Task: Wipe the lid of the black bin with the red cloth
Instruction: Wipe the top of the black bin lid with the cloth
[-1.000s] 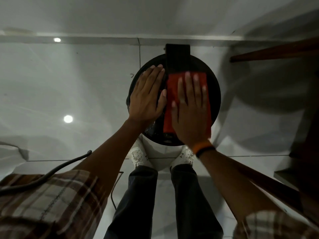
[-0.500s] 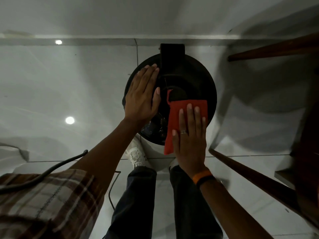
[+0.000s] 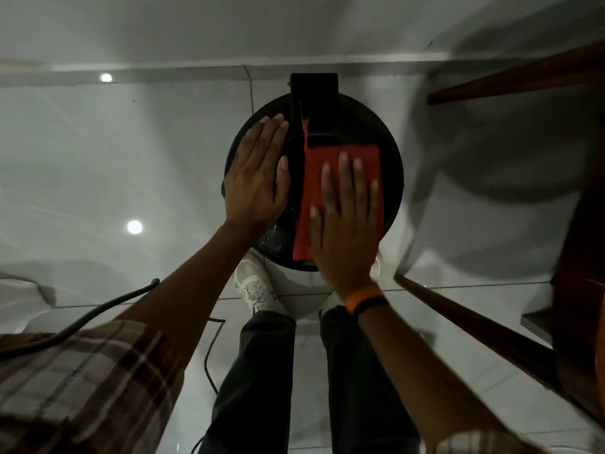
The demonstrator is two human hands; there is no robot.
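The black bin's round lid lies below me on the white tile floor, its hinge block at the far side. A red cloth, folded into a long strip, lies flat across the right half of the lid. My right hand presses flat on the cloth with fingers spread, covering its near right part. My left hand rests flat on the lid's left side, fingers together, beside the cloth and not touching it.
Dark wooden furniture legs slant in close on the right, with another at the upper right. A black cable crosses the lower left. My white shoes and dark trousers stand right under the bin's near edge.
My right hand slid the cloth toward me to the lid's near edge, then pushed it back away onto the lid. The left hand kept its place on the lid.
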